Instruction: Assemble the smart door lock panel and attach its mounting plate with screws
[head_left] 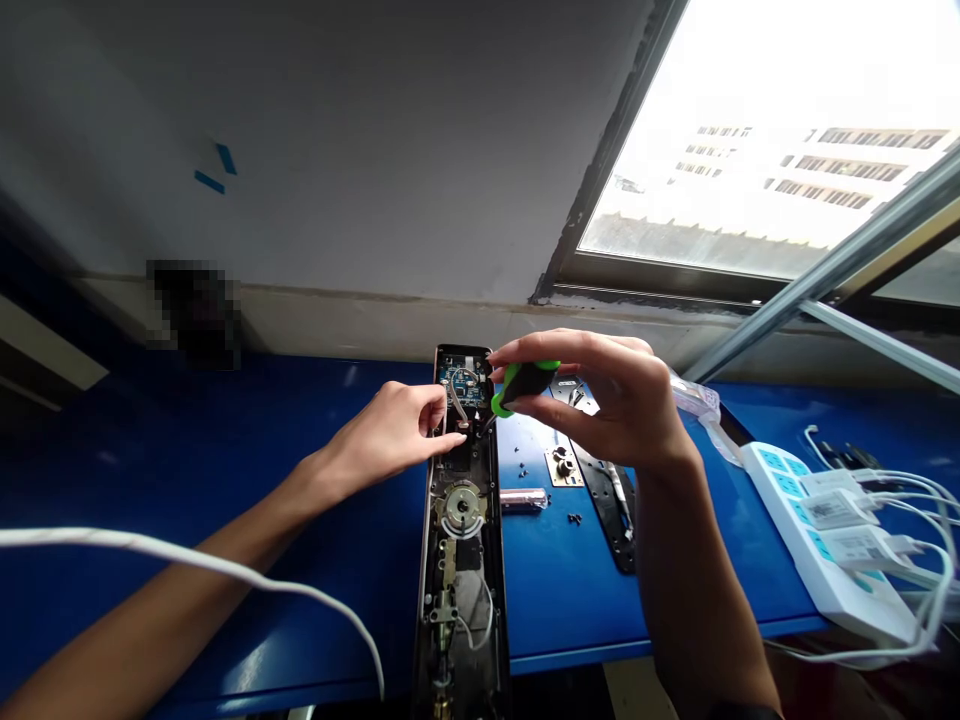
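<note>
A long, narrow, opened electronic door lock (463, 470) lies on the blue table with its inner parts facing up. Inside it are a blue circuit board (472, 378) at the far end, a round metal disc (463, 507) and thin wires. My left hand (401, 425) is closed at the lock's left side, its thumb reaching over the inside near a small connector. Gripped in my right hand (607, 400) is a screwdriver (529, 385) with a green and black handle. Its shaft slants down into the lock beside my left thumb; the tip is hard to make out.
Right of the lock lie loose black screws (574, 519), a small metal plate (562, 467), a clear-wrapped tube (523, 500) and a long black panel (619, 530). A white power strip (795, 540) with plugged-in chargers stands at the right. One white cable (247, 572) crosses above my left forearm.
</note>
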